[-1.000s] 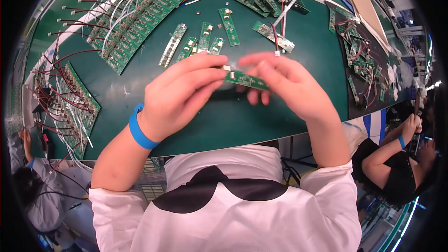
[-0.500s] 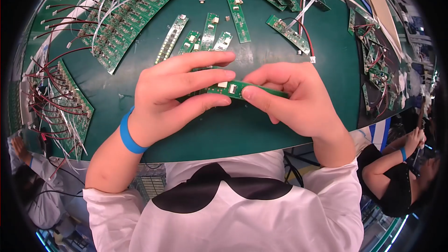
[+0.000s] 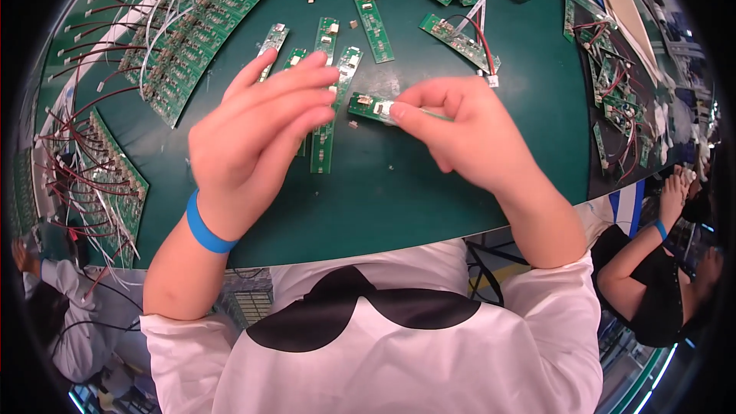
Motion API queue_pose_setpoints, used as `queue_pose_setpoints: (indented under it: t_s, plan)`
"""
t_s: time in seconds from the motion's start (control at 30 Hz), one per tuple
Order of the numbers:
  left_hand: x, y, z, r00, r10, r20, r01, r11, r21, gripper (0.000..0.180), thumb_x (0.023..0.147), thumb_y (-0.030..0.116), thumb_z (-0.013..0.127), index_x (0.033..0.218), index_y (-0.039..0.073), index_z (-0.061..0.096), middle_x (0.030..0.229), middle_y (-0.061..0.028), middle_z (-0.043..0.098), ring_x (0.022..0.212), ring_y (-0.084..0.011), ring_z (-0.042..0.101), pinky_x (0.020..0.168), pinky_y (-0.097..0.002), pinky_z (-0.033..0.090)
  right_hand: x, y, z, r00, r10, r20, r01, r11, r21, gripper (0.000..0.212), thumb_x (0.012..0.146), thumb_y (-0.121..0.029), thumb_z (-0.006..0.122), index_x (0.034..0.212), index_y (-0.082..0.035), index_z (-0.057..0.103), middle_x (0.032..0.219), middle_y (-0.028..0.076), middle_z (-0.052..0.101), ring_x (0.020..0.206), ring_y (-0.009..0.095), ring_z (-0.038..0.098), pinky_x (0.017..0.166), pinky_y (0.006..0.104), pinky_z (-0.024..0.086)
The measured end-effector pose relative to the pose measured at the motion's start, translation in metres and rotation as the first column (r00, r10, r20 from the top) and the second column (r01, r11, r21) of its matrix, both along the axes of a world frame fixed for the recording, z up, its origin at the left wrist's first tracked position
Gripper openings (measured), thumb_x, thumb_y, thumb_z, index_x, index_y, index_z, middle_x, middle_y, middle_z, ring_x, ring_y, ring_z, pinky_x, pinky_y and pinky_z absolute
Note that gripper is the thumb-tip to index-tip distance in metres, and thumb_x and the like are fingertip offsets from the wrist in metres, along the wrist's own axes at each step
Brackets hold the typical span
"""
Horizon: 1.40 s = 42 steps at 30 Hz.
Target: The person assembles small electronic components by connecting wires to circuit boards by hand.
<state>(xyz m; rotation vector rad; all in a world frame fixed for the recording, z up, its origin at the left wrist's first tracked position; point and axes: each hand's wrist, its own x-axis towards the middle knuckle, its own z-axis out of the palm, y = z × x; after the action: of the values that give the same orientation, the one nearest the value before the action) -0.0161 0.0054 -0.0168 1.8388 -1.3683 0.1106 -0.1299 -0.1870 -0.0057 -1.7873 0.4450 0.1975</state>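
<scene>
My right hand (image 3: 460, 124) pinches a narrow green circuit board (image 3: 368, 105) between thumb and fingers, its left end with pale connectors sticking out. My left hand (image 3: 264, 119), with a blue band at the wrist, is spread with fingers apart and holds nothing. It hovers over a group of loose narrow circuit boards (image 3: 325, 152) and hides parts of them. Another narrow board (image 3: 373, 27) lies alone beyond the held one. A tiny connector-like piece (image 3: 353, 124) sits on the green table (image 3: 399, 207) just below the held board's left end.
At the far left, a large panel of joined boards (image 3: 195, 50) carries dark and white wires; a second wired panel (image 3: 115, 184) lies nearer. A board with a cable (image 3: 460, 42) is at right, more boards on a black mat (image 3: 602, 130). Another person's arm (image 3: 636, 257) shows far right.
My left hand has moved left, away from the held board, and its fingers have spread. My right hand has shifted slightly left and up with the board. The view has shifted a little.
</scene>
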Motion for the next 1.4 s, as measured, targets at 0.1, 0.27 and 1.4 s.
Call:
queue_pose_setpoints:
  t_s: [0.1,0.27,1.4]
  plan:
    - [0.003,-0.007,-0.014,0.987,0.020,-0.160,-0.014,0.999,0.042,0.023,0.078,0.001,0.063,0.100,0.003,0.065,0.105,-0.0125,0.064,0.106,-0.0269,0.060,0.097,-0.0396,0.040,0.002,-0.002,-0.001,1.000,0.006,-0.014,-0.004,0.991,0.133,0.022,0.086,-0.023,0.061,0.087,-0.001,0.065,0.062,-0.001,0.057,0.045,0.005,0.047,0.041,0.0213,0.037]
    - [-0.005,-0.011,-0.003,0.954,-0.241,-0.177,0.248,0.968,0.023,0.032,0.069,0.000,0.067,0.101,0.003,0.062,0.102,-0.0127,0.062,0.099,-0.0288,0.059,0.097,-0.0415,0.038,0.000,0.001,0.005,0.995,0.086,-0.052,-0.071,0.968,0.241,0.020,0.088,-0.021,0.059,0.089,-0.001,0.064,0.062,-0.002,0.057,0.045,0.003,0.044,0.040,0.0207,0.035]
    - [-0.026,0.004,-0.002,0.917,-0.222,-0.332,0.205,0.975,-0.083,0.043,0.072,-0.001,0.070,0.111,0.002,0.053,0.100,-0.0124,0.061,0.082,-0.0215,0.064,0.073,-0.0290,0.053,0.035,-0.063,-0.015,0.762,-0.465,0.451,0.409,0.885,0.221,0.026,0.088,-0.017,0.060,0.107,0.000,0.064,0.089,0.002,0.065,0.066,0.004,0.046,0.055,0.0167,0.037]
